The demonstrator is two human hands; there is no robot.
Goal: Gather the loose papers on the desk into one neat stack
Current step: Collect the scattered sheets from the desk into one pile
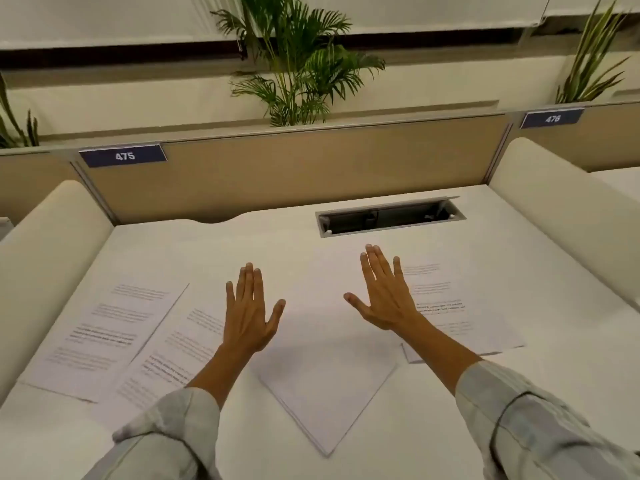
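From the head view, the only 1 I have, my left hand [250,306] and my right hand [382,292] are both held out flat over the desk [554,393], palms down, fingers straight and spread a little, gripping nothing; whether the palms actually press the paper or float just above it I cannot tell. I judge they are spread like this because I am sizing up the layout before I pull anything together. The papers are scattered in about 4 places. A blank-faced sheet [325,382] lies turned like a diamond between my forearms, 1 corner pointing at me, and more than 1 edge shows at that corner, so it may be 2 or more sheets. To my left, 2 printed pages overlap: the far-left page [104,334] sits on top of the inner page [173,355], which my left forearm partly covers. To my right, a printed page [446,306] runs under my right wrist, with another edge peeking out beneath it. None of it is squared up yet. The open cable hatch [391,218] lies beyond my fingertips, well apart from the papers. I would probably use the middle sheet as the base, since both hands flank it.
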